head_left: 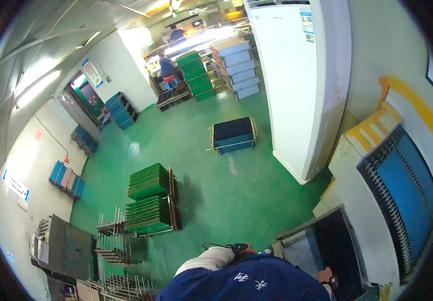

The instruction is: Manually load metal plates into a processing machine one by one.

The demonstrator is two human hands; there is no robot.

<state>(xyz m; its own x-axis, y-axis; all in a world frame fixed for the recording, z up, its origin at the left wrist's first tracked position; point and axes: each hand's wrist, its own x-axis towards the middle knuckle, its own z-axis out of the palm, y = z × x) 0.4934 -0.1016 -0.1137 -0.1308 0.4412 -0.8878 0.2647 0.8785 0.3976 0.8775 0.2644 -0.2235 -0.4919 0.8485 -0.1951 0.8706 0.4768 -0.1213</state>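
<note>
My left arm, in a white sleeve, bends across my navy apron (pixel 286 276). Only a small part of my left hand (pixel 249 248) shows, beside a dark band and a thin black cord (pixel 209 245) at the wrist. Its fingers are hidden, and I cannot make out anything in them. My right hand (pixel 324 274) is low at my right side, a dark band at its wrist. It lies over or next to the dark bed of a low machine (pixel 339 241), where a pale grey-blue panel (pixel 304 251) shows. The right fingers are too small to read.
Green boards (pixel 148 215) stand in racks ahead left, with metal-pronged racks (pixel 113 243) nearby. A dark-topped blue crate (pixel 234 135) sits on the green floor. A tall white cabinet (pixel 294 90) and a roller conveyor (pixel 402 195) are right. A seated person (pixel 166 66) is far off.
</note>
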